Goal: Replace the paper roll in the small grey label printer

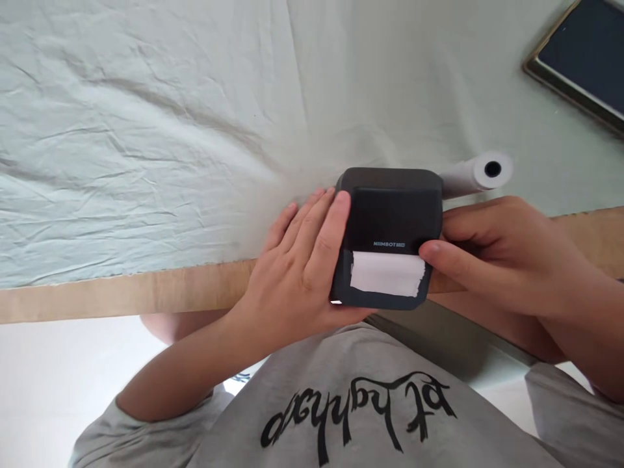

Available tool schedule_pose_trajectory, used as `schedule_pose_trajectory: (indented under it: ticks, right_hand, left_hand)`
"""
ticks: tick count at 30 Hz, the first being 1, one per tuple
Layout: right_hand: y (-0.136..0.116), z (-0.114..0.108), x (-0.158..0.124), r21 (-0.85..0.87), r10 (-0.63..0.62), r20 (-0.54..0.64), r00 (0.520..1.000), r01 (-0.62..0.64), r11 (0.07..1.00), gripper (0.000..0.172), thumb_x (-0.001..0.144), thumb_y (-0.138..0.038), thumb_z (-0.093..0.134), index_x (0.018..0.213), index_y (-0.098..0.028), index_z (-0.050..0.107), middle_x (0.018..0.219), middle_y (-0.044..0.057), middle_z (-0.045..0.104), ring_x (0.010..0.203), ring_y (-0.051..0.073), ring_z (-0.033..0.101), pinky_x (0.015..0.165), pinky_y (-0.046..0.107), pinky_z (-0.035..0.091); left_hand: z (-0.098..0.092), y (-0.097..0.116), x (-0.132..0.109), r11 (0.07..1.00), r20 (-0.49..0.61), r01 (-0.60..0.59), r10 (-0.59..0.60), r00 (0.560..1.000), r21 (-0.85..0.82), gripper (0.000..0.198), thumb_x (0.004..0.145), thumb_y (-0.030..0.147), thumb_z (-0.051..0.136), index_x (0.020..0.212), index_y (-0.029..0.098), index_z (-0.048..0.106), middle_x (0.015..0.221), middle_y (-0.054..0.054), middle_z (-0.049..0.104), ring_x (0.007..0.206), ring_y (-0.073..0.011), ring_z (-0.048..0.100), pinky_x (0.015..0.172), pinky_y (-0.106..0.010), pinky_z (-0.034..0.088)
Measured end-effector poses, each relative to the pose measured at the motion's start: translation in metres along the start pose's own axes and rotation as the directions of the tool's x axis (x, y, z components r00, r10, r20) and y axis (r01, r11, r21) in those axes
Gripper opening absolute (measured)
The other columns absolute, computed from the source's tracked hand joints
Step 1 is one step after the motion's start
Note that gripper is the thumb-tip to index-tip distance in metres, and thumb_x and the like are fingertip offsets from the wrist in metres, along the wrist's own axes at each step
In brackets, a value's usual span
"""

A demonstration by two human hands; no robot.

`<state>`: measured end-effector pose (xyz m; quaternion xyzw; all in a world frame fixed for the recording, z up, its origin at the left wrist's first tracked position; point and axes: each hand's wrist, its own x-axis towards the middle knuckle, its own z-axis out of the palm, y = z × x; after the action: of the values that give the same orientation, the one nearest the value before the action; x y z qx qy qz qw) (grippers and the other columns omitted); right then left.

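A black label printer [394,214] with small NIIMBOT lettering is held between my two hands at the table's front edge. White paper [387,273] with a torn edge lies across its lower front. My left hand [305,260] wraps the printer's left side, fingers along the edge and thumb beneath. My right hand [487,260] grips the right side, its thumb on the front corner beside the paper and the other fingers partly hidden. Just behind the printer lies a white paper roll [470,177] with a black core, its far end hidden by the printer.
A wrinkled pale green cloth [170,130] covers the table, whose wooden edge [121,292] shows in front of me. At the back right rests a dark-screened device [585,58] in a case, cut off by the frame.
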<state>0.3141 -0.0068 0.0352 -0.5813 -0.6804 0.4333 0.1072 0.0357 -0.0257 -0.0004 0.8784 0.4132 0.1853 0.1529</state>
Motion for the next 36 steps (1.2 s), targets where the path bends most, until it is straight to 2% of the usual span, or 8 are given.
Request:
schedule_pose_trajectory:
  ticks: [3, 8, 11, 16, 23, 30, 33, 36]
  right_hand:
    - [-0.001, -0.005, 0.003, 0.01, -0.053, 0.084, 0.995, 0.053, 0.999, 0.08, 0.103, -0.085, 0.051, 0.059, -0.019, 0.06, 0.049, 0.002, 0.043, 0.045, 0.009, 0.039, 0.04, 0.025, 0.028]
    - [0.001, -0.009, 0.006, 0.062, -0.038, 0.135, 0.99, 0.03, 0.998, 0.09, 0.106, -0.093, 0.042, 0.056, -0.018, 0.048, 0.05, 0.003, 0.04, 0.045, 0.008, 0.036, 0.039, 0.026, 0.026]
    - [0.004, -0.005, 0.003, 0.038, -0.043, 0.092, 0.995, 0.04, 0.998, 0.09, 0.109, -0.091, 0.037, 0.057, -0.018, 0.045, 0.051, 0.003, 0.04, 0.048, 0.007, 0.035, 0.043, 0.027, 0.024]
    - [0.004, 0.001, -0.005, -0.055, -0.193, -0.081, 0.978, 0.189, 0.981, 0.073, 0.114, -0.064, 0.047, 0.059, -0.017, 0.037, 0.048, 0.0, 0.031, 0.05, 0.005, 0.029, 0.053, 0.031, 0.019]
    - [-0.012, 0.002, 0.002, 0.029, -0.043, -0.151, 0.988, 0.048, 0.998, 0.053, 0.098, -0.05, 0.062, 0.063, -0.021, 0.034, 0.049, -0.002, 0.027, 0.051, 0.007, 0.024, 0.054, 0.032, 0.021]
    - [-0.011, 0.004, 0.005, 0.094, -0.001, -0.11, 0.994, 0.012, 0.996, 0.055, 0.099, -0.056, 0.06, 0.063, -0.02, 0.039, 0.051, 0.0, 0.036, 0.05, 0.007, 0.029, 0.05, 0.03, 0.016]
    - [-0.01, 0.003, 0.004, 0.067, -0.014, -0.122, 0.992, 0.022, 0.997, 0.053, 0.096, -0.058, 0.058, 0.062, -0.021, 0.041, 0.052, 0.001, 0.038, 0.051, 0.008, 0.032, 0.05, 0.029, 0.021]
    - [-0.009, 0.001, 0.004, 0.038, -0.024, -0.106, 0.994, 0.028, 0.999, 0.052, 0.096, -0.061, 0.057, 0.064, -0.022, 0.044, 0.055, 0.001, 0.041, 0.052, 0.009, 0.036, 0.049, 0.029, 0.026]
  left_hand:
    - [0.001, -0.002, 0.001, 1.0, -0.01, -0.005, 0.005, 1.0, -0.014, 0.125, 0.103, 0.083, 0.071, 0.187, 0.016, 0.006, 0.177, -0.029, 0.059, 0.166, -0.0445, 0.061, 0.139, -0.063, 0.048]
    - [0.003, -0.001, 0.002, 1.0, 0.003, 0.013, -0.013, 1.0, -0.024, 0.115, 0.105, 0.089, 0.064, 0.181, 0.013, 0.026, 0.176, -0.032, 0.059, 0.168, -0.045, 0.058, 0.14, -0.061, 0.047]
    - [0.007, 0.0, 0.0, 0.999, -0.021, 0.036, -0.037, 0.999, -0.02, 0.117, 0.103, 0.094, 0.061, 0.181, 0.015, 0.027, 0.176, -0.032, 0.058, 0.17, -0.0461, 0.056, 0.14, -0.063, 0.047]
    - [0.003, -0.004, -0.002, 1.0, -0.006, -0.012, 0.012, 1.0, 0.007, 0.109, 0.109, 0.093, 0.051, 0.179, 0.011, 0.033, 0.173, -0.035, 0.06, 0.168, -0.0459, 0.059, 0.139, -0.062, 0.051]
    - [-0.009, -0.001, 0.002, 1.0, 0.105, 0.027, -0.026, 0.994, -0.008, 0.106, 0.109, 0.085, 0.063, 0.18, 0.012, 0.033, 0.18, -0.033, 0.053, 0.173, -0.0452, 0.053, 0.141, -0.063, 0.049]
    - [-0.006, -0.001, -0.004, 0.999, 0.077, 0.044, -0.043, 0.996, -0.005, 0.118, 0.105, 0.085, 0.069, 0.187, 0.015, 0.021, 0.186, -0.032, 0.044, 0.177, -0.0458, 0.047, 0.143, -0.063, 0.048]
    - [-0.003, -0.002, -0.007, 0.999, 0.062, 0.05, -0.049, 0.997, -0.003, 0.117, 0.106, 0.087, 0.066, 0.187, 0.016, 0.021, 0.19, -0.033, 0.038, 0.178, -0.0445, 0.044, 0.142, -0.062, 0.049]
    - [-0.001, -0.001, -0.009, 0.999, 0.014, 0.041, -0.041, 0.999, 0.018, 0.115, 0.105, 0.081, 0.074, 0.186, 0.016, 0.025, 0.186, -0.034, 0.045, 0.174, -0.0472, 0.051, 0.138, -0.064, 0.054]
